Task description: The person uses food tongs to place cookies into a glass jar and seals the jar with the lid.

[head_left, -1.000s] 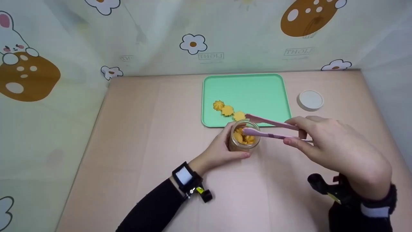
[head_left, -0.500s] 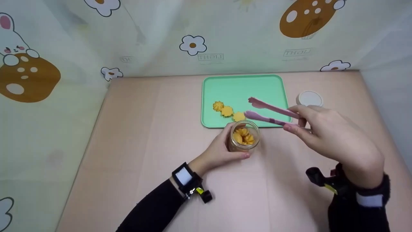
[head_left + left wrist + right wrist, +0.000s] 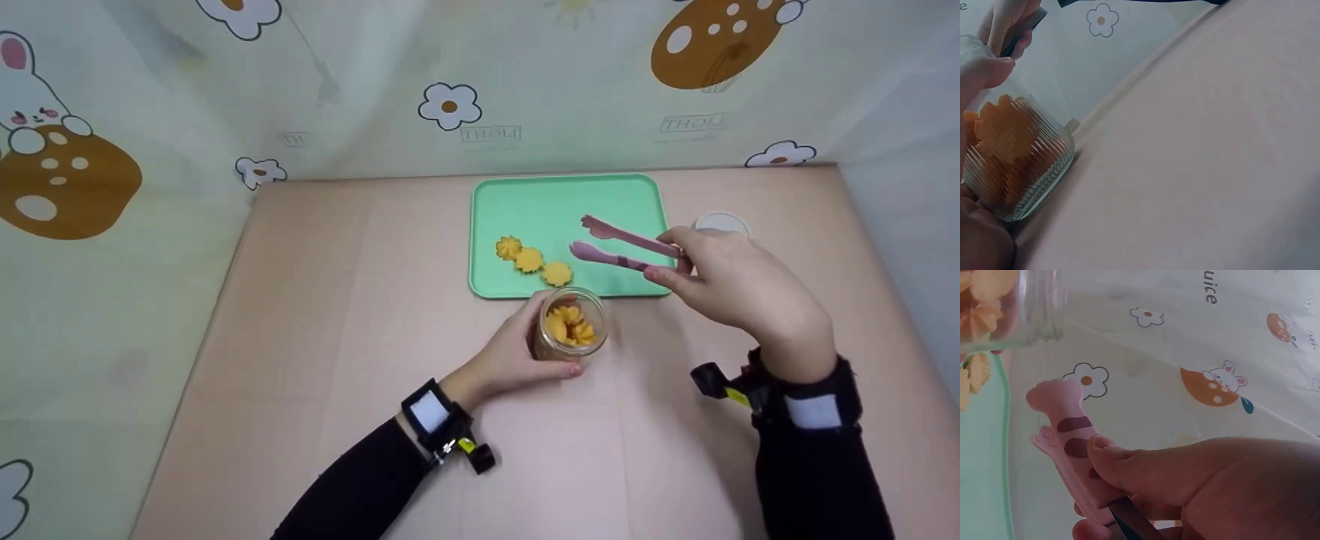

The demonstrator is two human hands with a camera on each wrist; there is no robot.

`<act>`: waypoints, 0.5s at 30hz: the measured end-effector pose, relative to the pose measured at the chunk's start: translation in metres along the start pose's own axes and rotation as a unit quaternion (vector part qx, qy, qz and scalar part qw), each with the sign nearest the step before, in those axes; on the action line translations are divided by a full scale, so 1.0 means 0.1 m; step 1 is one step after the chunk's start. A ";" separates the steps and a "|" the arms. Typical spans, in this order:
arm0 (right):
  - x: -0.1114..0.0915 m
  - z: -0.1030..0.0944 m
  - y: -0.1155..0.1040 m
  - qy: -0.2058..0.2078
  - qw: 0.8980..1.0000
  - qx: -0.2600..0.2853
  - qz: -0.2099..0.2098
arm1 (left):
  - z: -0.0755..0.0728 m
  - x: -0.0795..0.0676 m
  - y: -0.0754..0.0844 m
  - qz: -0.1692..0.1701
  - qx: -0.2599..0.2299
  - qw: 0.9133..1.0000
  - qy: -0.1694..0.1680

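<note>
My left hand (image 3: 514,349) grips a clear glass jar (image 3: 571,322), its mouth tipped slightly toward the head camera. Inside sit several yellow flower-shaped cookies (image 3: 1008,132), seen through the ribbed glass in the left wrist view. In my right hand (image 3: 742,281) is a pair of pink tongs (image 3: 1081,439), pinched between thumb and fingers. Its tips stand apart with nothing between them, over the green tray (image 3: 540,199). Three yellow cookies (image 3: 529,260) lie in a slanting row on the tray, left of the tongs and just beyond the jar.
A round white lid (image 3: 721,223) lies right of the tray, partly covered by my right hand. The pinkish table (image 3: 337,337) ends at a patterned curtain (image 3: 360,90) behind and at the sides.
The right hand has lifted the tongs out of the jar's mouth and moved them away and left over the tray. The left hand and jar have barely moved.
</note>
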State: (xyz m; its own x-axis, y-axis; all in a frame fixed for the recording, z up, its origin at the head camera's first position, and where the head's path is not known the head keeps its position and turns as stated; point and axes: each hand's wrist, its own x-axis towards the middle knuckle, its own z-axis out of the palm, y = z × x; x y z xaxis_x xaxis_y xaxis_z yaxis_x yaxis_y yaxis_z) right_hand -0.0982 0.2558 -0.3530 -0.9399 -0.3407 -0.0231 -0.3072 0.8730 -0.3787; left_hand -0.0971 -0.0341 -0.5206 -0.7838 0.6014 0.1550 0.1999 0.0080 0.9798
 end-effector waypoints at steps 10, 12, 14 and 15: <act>0.19 0.16 0.05 -0.046 0.999 -0.002 0.013 | 0.00 -0.01 0.00 0.021 -0.003 0.999 -0.027; 0.23 0.20 0.05 -0.050 0.999 -0.001 0.008 | 0.00 -0.01 0.00 0.026 0.000 0.999 -0.026; 0.26 0.25 0.05 -0.057 0.998 0.000 0.008 | 0.00 -0.01 0.00 0.031 0.004 0.999 -0.025; 0.27 0.26 0.05 -0.060 0.998 0.002 0.006 | 0.00 -0.01 0.00 0.033 0.006 0.999 -0.025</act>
State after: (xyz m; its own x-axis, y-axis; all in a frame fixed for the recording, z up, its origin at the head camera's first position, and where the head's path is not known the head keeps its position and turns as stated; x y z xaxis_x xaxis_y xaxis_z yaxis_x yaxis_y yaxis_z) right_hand -0.1211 0.2416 -0.3799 -0.9185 -0.3706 -0.1377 -0.2963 0.8759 -0.3807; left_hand -0.0968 -0.0346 -0.5207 -0.7390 0.6394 0.2122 0.2572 -0.0234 0.9661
